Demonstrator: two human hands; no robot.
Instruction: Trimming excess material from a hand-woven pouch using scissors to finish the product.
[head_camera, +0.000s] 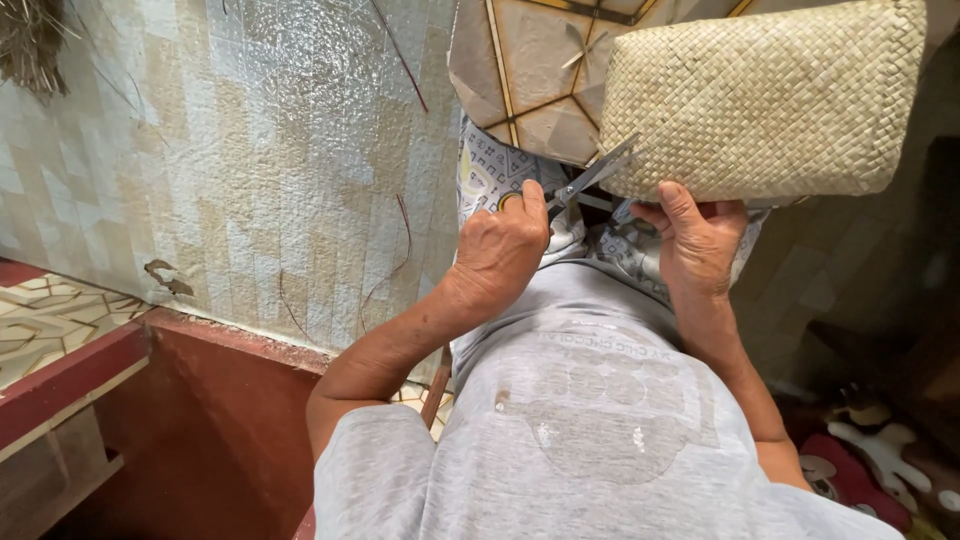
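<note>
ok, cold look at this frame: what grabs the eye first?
The pale woven straw pouch at upper right, held from below by the right hand. Next, the scissors in the left hand, blades open and pointing at the pouch's lower left edge at centre frame. Below them, the person's grey shirt fills the bottom, with a patterned tile floor to the left.

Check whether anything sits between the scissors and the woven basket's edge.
Nothing visible does. The left hand holds the scissors, whose blade tips already meet the lower left edge of the woven basket. The right hand grips the basket's bottom edge, off to the side of the blades.
</note>
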